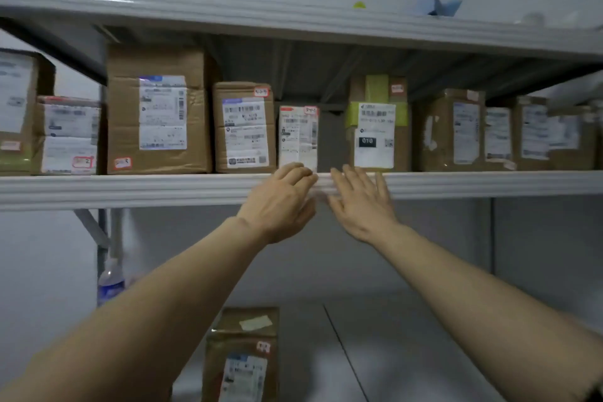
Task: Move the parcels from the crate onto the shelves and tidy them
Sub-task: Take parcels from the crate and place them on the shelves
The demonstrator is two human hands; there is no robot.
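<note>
Brown cardboard parcels [156, 108] with white shipping labels stand in a row on the white metal middle shelf [130, 189], labels facing out, probably for reading; the crate is out of view. The left hand [282, 199] is released, fingers loosely bent at the foot of the slim white-labelled parcel [298, 137], grasping nothing; whether it touches is unclear. The right hand [362, 202] lies flat and empty over the shelf lip, below the gap left of the yellow-taped box [375, 127]; both seem placed to square the slim parcel. Another taped brown parcel [241, 352] stands on the near lower shelf [408, 352].
</note>
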